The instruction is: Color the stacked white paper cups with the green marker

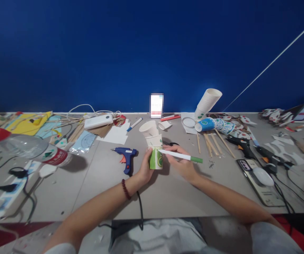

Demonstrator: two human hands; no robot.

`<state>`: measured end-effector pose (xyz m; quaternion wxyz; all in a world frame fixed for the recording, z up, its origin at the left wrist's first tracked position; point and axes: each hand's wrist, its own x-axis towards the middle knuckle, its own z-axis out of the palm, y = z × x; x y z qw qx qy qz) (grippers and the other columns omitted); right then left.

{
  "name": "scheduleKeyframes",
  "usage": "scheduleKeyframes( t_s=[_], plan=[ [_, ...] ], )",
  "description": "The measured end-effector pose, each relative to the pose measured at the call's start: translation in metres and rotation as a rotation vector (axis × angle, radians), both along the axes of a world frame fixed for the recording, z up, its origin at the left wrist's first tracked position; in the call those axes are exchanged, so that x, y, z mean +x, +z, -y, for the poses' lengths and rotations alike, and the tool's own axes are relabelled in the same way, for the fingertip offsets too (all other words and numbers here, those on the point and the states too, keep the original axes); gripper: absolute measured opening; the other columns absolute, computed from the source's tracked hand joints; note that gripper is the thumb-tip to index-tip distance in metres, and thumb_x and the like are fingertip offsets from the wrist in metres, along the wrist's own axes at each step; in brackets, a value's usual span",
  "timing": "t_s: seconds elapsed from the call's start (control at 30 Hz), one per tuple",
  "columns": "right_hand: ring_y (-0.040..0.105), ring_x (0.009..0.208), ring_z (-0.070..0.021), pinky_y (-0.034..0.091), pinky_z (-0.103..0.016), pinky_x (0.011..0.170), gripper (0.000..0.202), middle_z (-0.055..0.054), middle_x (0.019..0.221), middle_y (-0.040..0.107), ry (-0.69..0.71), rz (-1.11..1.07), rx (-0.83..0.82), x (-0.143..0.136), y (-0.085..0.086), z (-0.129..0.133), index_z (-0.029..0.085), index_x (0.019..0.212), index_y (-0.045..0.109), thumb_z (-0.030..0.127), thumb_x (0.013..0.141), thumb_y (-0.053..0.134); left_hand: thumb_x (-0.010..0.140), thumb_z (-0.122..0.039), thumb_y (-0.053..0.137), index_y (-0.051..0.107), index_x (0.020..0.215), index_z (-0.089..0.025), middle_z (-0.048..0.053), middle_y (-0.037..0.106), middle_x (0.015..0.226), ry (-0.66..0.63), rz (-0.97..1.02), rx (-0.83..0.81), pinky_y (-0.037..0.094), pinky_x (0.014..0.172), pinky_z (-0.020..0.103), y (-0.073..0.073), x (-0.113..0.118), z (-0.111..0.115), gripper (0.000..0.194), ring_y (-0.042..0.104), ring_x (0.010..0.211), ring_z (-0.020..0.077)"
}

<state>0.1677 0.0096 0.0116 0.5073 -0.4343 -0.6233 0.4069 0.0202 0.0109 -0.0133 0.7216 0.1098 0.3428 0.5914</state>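
My left hand (pixel 145 167) is wrapped around the side of a paper cup (pixel 156 160) coloured partly green, with a round green mark on it. In my right hand (pixel 183 168) is a white marker (pixel 177 155) with a green end, its tip at the cup's upper side. Directly beyond the green cup are pale paper cups (pixel 149 129); whether they are joined to it I cannot tell. A blue hot glue gun (pixel 127 157) lies left of my left hand.
A tilted stack of paper cups (pixel 207 102) stands at the back right, near a blue cup (pixel 206 124) and wooden sticks (pixel 211 144). Right lie a black glue gun (pixel 240 145) and a phone (pixel 257 183). Left are a bottle (pixel 35 146) and a power strip (pixel 17 190).
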Motion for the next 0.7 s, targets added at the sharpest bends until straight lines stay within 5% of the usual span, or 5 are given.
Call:
scheduleKeyframes(
  t_s=[0.7],
  plan=[
    [0.071, 0.109, -0.0276, 0.053, -0.046, 0.098, 0.006, -0.007, 0.104, 0.078, 0.02, 0.051, -0.001, 0.0, 0.0019, 0.0007, 0.025, 0.086, 0.07, 0.028, 0.081, 0.071, 0.075, -0.038, 0.076, 0.066, 0.101, -0.018, 0.005, 0.073, 0.098, 0.004, -0.04, 0.046, 0.05, 0.079, 0.026, -0.0037, 0.0011, 0.0013, 0.034, 0.068, 0.085, 0.0166]
  ],
)
